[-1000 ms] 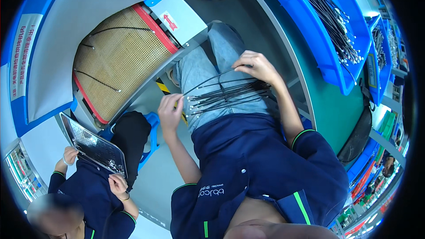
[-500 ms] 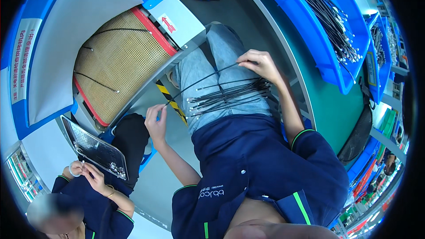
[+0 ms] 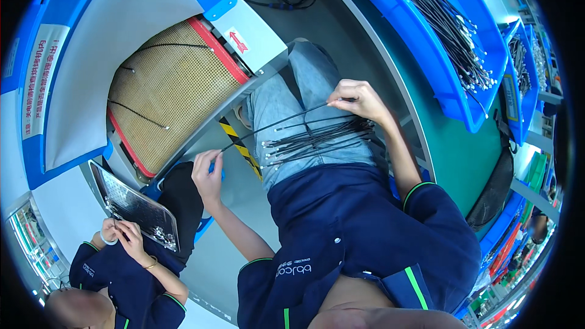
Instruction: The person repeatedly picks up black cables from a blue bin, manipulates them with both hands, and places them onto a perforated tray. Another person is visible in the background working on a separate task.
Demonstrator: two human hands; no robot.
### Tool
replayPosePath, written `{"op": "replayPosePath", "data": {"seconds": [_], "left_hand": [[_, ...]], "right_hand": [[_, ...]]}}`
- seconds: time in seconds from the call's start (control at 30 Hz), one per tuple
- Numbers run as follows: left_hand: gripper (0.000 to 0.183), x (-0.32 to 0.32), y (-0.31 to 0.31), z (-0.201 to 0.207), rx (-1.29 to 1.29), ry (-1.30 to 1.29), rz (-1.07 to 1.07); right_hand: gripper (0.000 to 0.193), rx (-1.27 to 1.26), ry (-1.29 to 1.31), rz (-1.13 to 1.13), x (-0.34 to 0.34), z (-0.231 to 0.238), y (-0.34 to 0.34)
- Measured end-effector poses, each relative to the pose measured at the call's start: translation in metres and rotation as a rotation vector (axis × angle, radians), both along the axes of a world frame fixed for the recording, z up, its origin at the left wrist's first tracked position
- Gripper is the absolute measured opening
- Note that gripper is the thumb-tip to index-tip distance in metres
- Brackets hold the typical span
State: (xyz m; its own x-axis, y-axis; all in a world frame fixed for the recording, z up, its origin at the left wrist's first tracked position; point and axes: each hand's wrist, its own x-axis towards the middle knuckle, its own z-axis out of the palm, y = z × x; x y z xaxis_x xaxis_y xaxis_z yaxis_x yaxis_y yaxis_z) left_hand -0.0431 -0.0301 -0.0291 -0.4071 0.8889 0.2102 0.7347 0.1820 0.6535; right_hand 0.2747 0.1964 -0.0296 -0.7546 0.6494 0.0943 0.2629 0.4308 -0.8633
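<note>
A thin black cable (image 3: 274, 124) is stretched between my two hands above my lap. My left hand (image 3: 208, 175) pinches its near-left end, and my right hand (image 3: 359, 99) grips the other end between thumb and fingers. Below it, a bundle of black cables (image 3: 317, 137) with small pale connectors at their ends lies across my thighs. Further up on the left, a few single black cables (image 3: 139, 113) lie apart on the tan mesh conveyor belt (image 3: 177, 73) with red edges.
At the right, a blue bin (image 3: 451, 100) full of black cables stands on a green-topped table (image 3: 451, 152). A white and blue machine housing (image 3: 256, 36) borders the belt. At lower left, a co-worker's hands (image 3: 125, 237) work beside a tray (image 3: 137, 201) of small parts.
My left hand has shifted slightly left and down, and my right hand slightly down, with the cable still between them. The whole view has tilted a little.
</note>
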Motion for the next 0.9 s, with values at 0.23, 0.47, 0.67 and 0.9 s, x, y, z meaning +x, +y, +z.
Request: {"op": "replayPosePath", "data": {"seconds": [0.23, 0.47, 0.67, 0.9], "left_hand": [[0.012, -0.010, 0.003, 0.005, -0.002, 0.013, -0.045], [0.012, -0.019, 0.003, 0.006, -0.011, 0.028, -0.053], [0.008, -0.043, 0.023, 0.012, -0.029, 0.027, -0.028], [0.012, -0.130, 0.073, 0.028, -0.062, 0.182, -0.040]], "right_hand": [[0.010, -0.015, -0.022, 0.040, -0.004, 0.002, 0.000], [0.009, -0.077, -0.102, 0.082, -0.008, 0.011, 0.000], [0.011, 0.081, -0.015, 0.096, -0.027, 0.008, 0.005], [0.010, 0.423, 0.033, 0.135, -0.098, 0.011, 0.021]]}}
